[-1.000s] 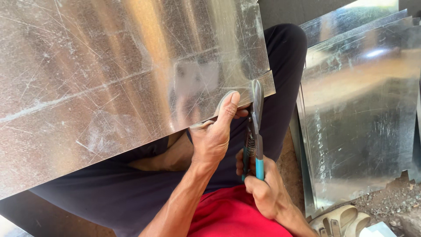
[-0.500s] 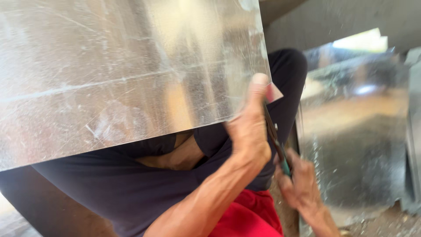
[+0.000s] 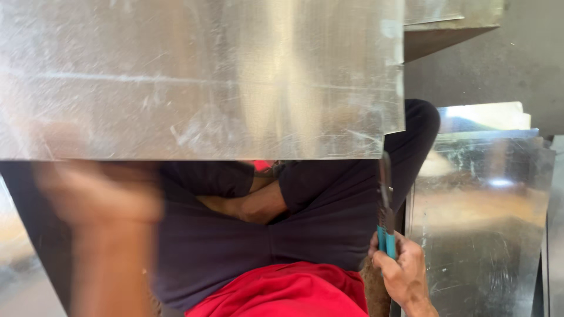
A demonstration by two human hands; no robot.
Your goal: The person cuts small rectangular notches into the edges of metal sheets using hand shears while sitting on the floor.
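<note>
A large galvanized metal sheet [image 3: 200,76] lies across my lap and fills the upper part of the view, its near edge running level. My right hand [image 3: 402,273] at the lower right grips tin snips [image 3: 385,205] by their teal handles. The blades point up and reach the sheet's lower right corner. My left hand [image 3: 100,202] is a blur at the lower left, just below the sheet's near edge. Whether it holds the edge cannot be made out.
My crossed legs in dark trousers [image 3: 329,217] and my red shirt [image 3: 282,290] sit under the sheet. More shiny metal sheets [image 3: 482,211] lie stacked on the floor to the right. A folded metal piece [image 3: 452,29] shows at the top right.
My left hand has left the sheet's right edge beside the snips and swung to the lower left. The sheet has turned so that its near edge is level. The snips stay at the corner.
</note>
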